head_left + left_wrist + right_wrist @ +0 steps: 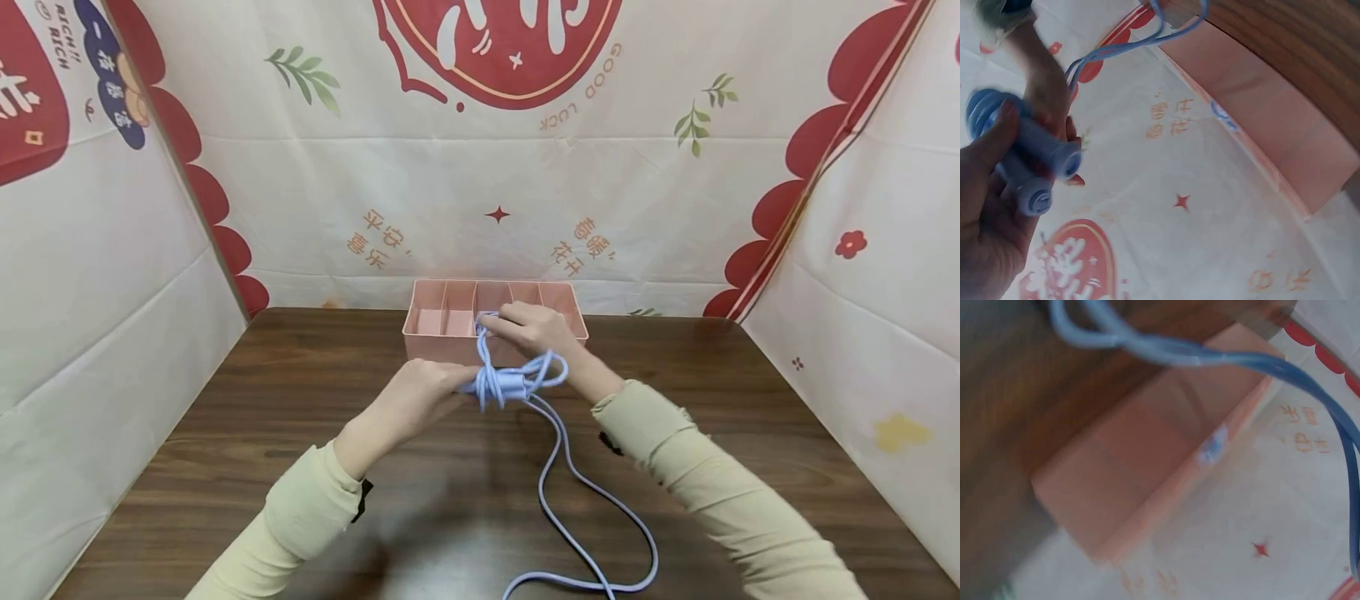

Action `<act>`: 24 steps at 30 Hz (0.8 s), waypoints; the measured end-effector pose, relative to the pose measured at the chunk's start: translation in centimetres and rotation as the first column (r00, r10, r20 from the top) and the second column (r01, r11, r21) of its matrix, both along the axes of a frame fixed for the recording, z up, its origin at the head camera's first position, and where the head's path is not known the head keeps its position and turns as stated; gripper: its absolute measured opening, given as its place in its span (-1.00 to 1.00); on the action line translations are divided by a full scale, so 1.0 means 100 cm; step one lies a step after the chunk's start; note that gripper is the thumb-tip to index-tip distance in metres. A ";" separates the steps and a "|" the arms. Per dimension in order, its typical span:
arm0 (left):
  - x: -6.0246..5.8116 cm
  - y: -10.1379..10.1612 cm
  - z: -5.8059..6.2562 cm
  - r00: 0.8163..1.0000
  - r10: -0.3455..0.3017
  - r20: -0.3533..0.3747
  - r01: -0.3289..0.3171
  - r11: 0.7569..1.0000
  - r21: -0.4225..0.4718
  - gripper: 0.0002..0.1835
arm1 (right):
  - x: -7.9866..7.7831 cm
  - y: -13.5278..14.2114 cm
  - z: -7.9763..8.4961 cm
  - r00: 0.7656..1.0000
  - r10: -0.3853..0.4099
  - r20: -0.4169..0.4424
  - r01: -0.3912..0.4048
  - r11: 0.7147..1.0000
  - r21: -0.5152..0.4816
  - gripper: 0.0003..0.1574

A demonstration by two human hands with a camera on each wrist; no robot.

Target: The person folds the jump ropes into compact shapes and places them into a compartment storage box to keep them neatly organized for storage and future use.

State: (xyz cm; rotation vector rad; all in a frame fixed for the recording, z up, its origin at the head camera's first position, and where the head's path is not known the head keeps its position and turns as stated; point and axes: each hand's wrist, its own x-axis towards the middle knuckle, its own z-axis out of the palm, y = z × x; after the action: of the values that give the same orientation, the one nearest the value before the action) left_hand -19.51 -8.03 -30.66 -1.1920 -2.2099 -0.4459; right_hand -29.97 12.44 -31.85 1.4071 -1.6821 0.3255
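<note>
A light blue jump rope is held up over the table, in front of a pink divided box (438, 347). My left hand (420, 395) grips its two handles (1049, 149) side by side, with several turns of cord (491, 385) wrapped around them. My right hand (534, 328) is farther forward, over the box's front edge in the head view, and pinches a length of cord running up from the bundle. Its fingertips are partly hidden. A loop sticks out to the right of the handles, and two loose strands (564, 467) trail down toward me.
The box has several compartments; a small blue thing (1213, 447) shows at its rim, blurred. It stands at the back of the dark wooden table (300, 433). White printed cloth (465, 175) encloses the back and both sides.
</note>
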 end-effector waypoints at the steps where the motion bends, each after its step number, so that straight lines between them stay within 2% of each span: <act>1: -0.003 -0.001 -0.002 1.000 0.003 -0.021 -0.002 0.998 0.060 -0.77 | -0.003 -0.002 -0.008 0.999 -0.031 0.028 0.032 0.999 -0.018 -0.64; 2: -0.007 -0.002 -0.004 0.999 0.016 -0.036 -0.011 0.993 0.120 -0.75 | -0.014 -0.003 -0.023 0.998 -0.055 0.022 0.056 0.997 -0.055 -0.64; 4: -0.014 -0.004 -0.010 0.994 0.090 -0.067 -0.072 0.971 0.230 -0.72 | -0.019 -0.007 -0.037 0.992 -0.109 0.069 0.114 0.991 -0.068 -0.68; 6: -0.020 -0.005 -0.015 0.986 0.163 -0.033 -0.141 0.926 0.350 -0.66 | -0.022 -0.013 -0.046 0.986 -0.142 0.086 0.147 0.987 -0.066 -0.76; 8: -0.025 -0.007 -0.021 0.975 0.221 0.023 -0.208 0.870 0.447 -0.61 | -0.020 -0.019 -0.049 0.990 -0.132 0.058 0.136 0.987 -0.086 -0.83; 9: -0.027 -0.008 -0.024 0.969 0.241 0.050 -0.235 0.844 0.481 -0.57 | -0.011 -0.024 -0.043 0.990 -0.122 0.068 0.127 0.989 -0.070 -0.81; 11: -0.028 -0.010 -0.028 0.965 0.241 0.103 -0.258 0.806 0.532 -0.51 | -0.006 -0.029 -0.043 0.992 -0.120 0.039 0.122 0.990 -0.069 -0.75; 12: -0.029 -0.010 -0.030 0.965 0.236 0.113 -0.259 0.798 0.544 -0.50 | -0.002 -0.031 -0.042 0.991 -0.130 0.026 0.132 0.989 -0.069 -0.71; 14: -0.028 -0.011 -0.034 0.961 0.250 0.117 -0.272 0.789 0.551 -0.51 | 0.007 -0.033 -0.040 0.986 -0.159 0.055 0.162 0.986 -0.050 -0.61; 17: -0.027 -0.011 -0.038 0.962 0.247 0.113 -0.266 0.776 0.572 -0.51 | 0.019 -0.036 -0.039 0.973 -0.129 0.192 0.138 0.990 -0.031 -0.71; 19: -0.024 -0.012 -0.040 0.967 0.233 0.104 -0.249 0.770 0.587 -0.44 | 0.025 -0.038 -0.039 0.951 -0.085 0.298 0.099 0.995 -0.033 -0.76; 22: -0.021 -0.013 -0.040 0.973 0.212 0.089 -0.223 0.778 0.588 -0.32 | 0.031 -0.037 -0.039 0.916 -0.030 0.400 0.053 0.998 -0.046 -0.67; 24: -0.019 -0.013 -0.040 0.972 0.219 0.088 -0.230 0.791 0.567 -0.29 | 0.034 -0.034 -0.037 0.909 -0.036 0.414 0.050 0.998 -0.024 -0.67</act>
State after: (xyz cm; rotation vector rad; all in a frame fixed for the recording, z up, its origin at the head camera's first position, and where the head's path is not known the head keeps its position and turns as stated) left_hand -21.43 -9.28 -34.70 -0.5900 -1.9764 -0.9439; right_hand -26.58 9.04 -35.58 1.3364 -2.0345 0.6627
